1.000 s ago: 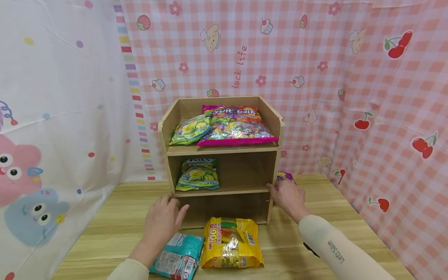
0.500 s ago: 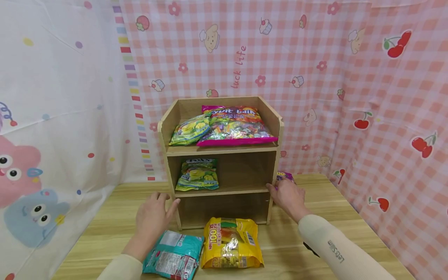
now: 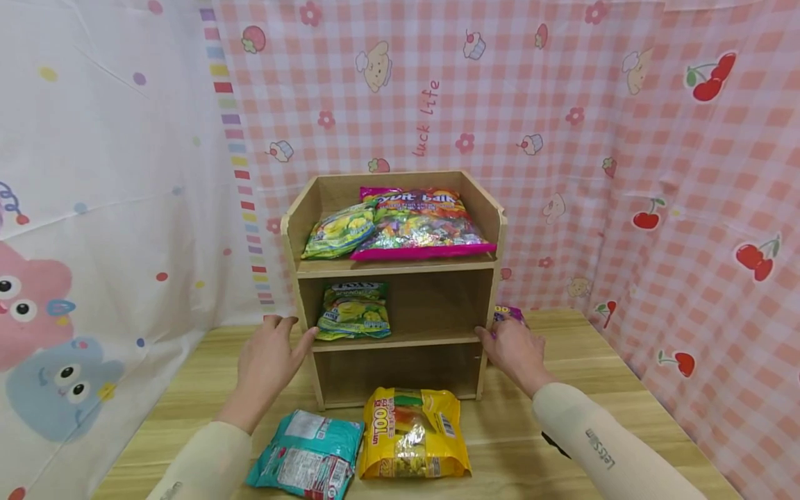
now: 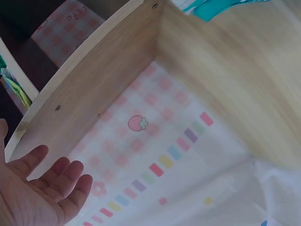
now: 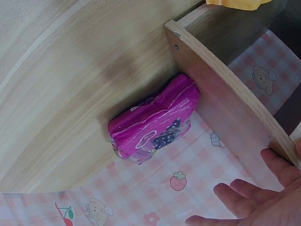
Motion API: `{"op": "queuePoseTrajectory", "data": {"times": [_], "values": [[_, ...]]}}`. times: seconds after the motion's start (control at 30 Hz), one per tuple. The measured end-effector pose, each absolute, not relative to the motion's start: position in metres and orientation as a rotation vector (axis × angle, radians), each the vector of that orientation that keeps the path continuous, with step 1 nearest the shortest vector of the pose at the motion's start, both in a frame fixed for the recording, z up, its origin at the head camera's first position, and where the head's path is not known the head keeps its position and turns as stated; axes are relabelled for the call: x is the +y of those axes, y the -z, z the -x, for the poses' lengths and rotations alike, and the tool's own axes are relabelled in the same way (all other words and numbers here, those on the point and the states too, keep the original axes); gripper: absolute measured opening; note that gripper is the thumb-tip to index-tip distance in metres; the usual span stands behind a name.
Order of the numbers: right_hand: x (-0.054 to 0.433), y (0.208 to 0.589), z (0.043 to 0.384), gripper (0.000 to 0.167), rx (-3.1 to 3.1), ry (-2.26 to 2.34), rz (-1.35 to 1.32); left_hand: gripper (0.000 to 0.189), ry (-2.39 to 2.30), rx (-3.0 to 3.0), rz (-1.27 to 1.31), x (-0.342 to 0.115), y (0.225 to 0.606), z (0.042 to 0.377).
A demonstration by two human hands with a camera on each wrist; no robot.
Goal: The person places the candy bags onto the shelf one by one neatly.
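Note:
A small three-tier wooden shelf (image 3: 400, 267) stands on the table in the head view. My left hand (image 3: 270, 357) is at its left side panel (image 4: 101, 70), fingers loosely spread and thumb by the front edge; contact there is unclear. At the opposite side, my right hand (image 3: 514, 351) pinches the right side panel (image 5: 225, 89), index finger on its outer face and thumb at the front edge. A purple candy bag (image 5: 157, 122) lies beside that panel, mostly hidden behind my right hand in the head view.
On the top tier lie a large fruit candy bag (image 3: 431, 222) and a green-yellow candy bag (image 3: 340, 230). Another green candy bag (image 3: 354, 312) leans in the middle tier. A yellow bag (image 3: 412, 434) and a teal bag (image 3: 312, 455) lie before the shelf.
My left hand has moved left and then up along the shelf's left side, uncovering more of the teal bag. My right hand has stayed in place.

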State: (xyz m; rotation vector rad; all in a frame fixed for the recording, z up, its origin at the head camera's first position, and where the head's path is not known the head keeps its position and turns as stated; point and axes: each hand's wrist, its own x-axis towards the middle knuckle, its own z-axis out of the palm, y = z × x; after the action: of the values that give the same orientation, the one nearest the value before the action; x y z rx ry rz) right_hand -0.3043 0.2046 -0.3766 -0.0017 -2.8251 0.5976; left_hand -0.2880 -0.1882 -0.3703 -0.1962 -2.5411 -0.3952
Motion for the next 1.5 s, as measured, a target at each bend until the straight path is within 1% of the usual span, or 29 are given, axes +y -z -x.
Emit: {"op": "queuePoseTrajectory", "data": {"times": [0.17,0.4,0.77,1.23,1.5], "values": [[0.204,0.376,0.304,0.049,-2.824,-0.603,0.011,0.059,0.403,-2.587,0.183,-0.187,0.364,0.293],[0.204,0.376,0.303,0.049,-2.823,-0.6,0.005,0.049,0.409,-2.633,0.189,-0.186,0.364,0.296],[0.204,0.375,0.304,0.05,-2.821,-0.601,-0.001,0.04,0.331,-2.643,0.165,-0.183,0.362,0.3],[0.204,0.376,0.304,0.048,-2.826,-0.56,-0.035,0.041,0.368,-2.627,0.11,-0.179,0.371,0.298],[0.211,0.378,0.306,0.049,-2.785,-0.544,-0.166,0.041,0.412,-2.635,0.096,-0.178,0.371,0.296]]}}
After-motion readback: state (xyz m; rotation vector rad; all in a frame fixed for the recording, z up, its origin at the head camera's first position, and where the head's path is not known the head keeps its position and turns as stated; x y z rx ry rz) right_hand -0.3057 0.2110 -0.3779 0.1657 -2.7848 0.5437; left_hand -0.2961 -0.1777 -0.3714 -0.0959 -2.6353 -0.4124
